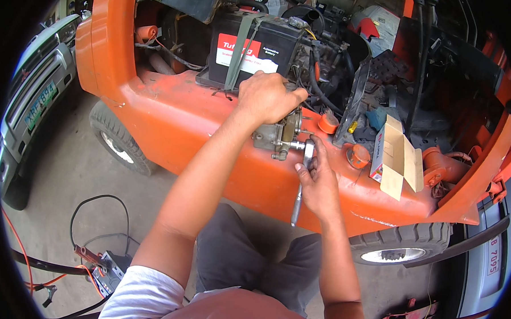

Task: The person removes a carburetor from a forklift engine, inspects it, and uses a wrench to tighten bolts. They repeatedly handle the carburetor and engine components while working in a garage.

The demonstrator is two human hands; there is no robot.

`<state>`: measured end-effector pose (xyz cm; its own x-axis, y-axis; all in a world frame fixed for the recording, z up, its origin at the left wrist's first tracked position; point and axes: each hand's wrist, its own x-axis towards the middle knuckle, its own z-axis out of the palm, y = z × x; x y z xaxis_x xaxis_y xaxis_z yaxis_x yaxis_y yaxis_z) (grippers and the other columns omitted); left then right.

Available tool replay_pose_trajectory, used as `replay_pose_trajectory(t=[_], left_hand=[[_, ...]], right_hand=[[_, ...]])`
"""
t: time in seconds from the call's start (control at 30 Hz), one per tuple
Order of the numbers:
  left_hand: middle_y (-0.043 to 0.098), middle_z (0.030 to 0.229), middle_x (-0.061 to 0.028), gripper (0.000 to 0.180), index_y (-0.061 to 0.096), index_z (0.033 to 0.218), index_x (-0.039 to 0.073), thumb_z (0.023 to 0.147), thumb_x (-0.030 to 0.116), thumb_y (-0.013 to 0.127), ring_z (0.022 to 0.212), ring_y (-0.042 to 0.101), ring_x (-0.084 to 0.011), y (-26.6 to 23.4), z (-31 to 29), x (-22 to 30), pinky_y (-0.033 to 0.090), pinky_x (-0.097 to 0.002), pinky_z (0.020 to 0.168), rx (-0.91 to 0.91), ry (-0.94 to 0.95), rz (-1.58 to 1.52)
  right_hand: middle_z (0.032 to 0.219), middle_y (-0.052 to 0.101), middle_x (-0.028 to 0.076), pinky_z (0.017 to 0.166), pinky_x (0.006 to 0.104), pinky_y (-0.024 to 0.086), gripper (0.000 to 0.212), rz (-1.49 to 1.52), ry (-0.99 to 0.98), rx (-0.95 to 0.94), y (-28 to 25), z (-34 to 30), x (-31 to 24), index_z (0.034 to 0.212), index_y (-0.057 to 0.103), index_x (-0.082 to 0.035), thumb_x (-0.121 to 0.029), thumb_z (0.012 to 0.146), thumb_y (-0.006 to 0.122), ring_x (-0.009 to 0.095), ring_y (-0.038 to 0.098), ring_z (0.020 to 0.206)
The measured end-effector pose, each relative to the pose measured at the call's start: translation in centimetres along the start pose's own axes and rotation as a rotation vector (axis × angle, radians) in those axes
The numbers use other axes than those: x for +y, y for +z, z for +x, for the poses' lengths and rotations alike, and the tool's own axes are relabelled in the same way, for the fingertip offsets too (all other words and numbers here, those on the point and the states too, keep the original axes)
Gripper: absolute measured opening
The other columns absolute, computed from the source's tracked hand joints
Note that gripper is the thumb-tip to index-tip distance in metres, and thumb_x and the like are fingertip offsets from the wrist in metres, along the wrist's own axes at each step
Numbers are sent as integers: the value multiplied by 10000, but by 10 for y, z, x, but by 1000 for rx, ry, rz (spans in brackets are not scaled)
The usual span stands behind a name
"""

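A grey cast-metal part (pixel 267 137) with fittings on it rests on the ledge of an orange vehicle body (pixel 191 134). My left hand (pixel 267 99) is closed over its upper end, with the fingertips hidden on the far side. On the right side of that part, a socket sits against a fitting. The socket is on the head of a silver ratchet wrench (pixel 297 204), its handle pointing down toward me. My right hand (pixel 320 182) is closed on the ratchet wrench near its head, thumb across it.
Behind my left hand stands a strapped black battery (pixel 256 45). An open cardboard box (pixel 397 162) and orange caps (pixel 358 155) are to the right on the ledge. Cables and a small boxy device (pixel 113 269) lie on the floor at lower left. Tyres (pixel 117 137) are below the body.
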<state>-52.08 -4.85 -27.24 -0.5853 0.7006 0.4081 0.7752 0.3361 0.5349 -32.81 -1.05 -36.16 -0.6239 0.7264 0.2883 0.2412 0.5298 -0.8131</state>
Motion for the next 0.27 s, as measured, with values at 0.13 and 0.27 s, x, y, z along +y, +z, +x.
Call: replay_pose_trajectory(t=[0.13, 0.27], left_hand=[[707, 1073, -222, 537, 773, 1053, 73, 776, 495, 590, 1091, 641, -372, -3, 1, 2, 498, -447, 973, -15, 1, 19], [704, 1083, -231, 534, 772, 1061, 72, 784, 489, 584, 1103, 640, -372, -6, -1, 4, 490, -443, 987, -37, -7, 26]], right_hand=[[780, 518, 10, 670, 216, 424, 666, -56, -9, -3, 1, -3, 8, 1548, 310, -106, -18, 960, 611, 85, 459, 686], [837, 648, 66, 629, 335, 539, 732, 167, 349, -307, -27, 20, -6, 1562, 296, -184, -188, 944, 688, 234, 620, 632]])
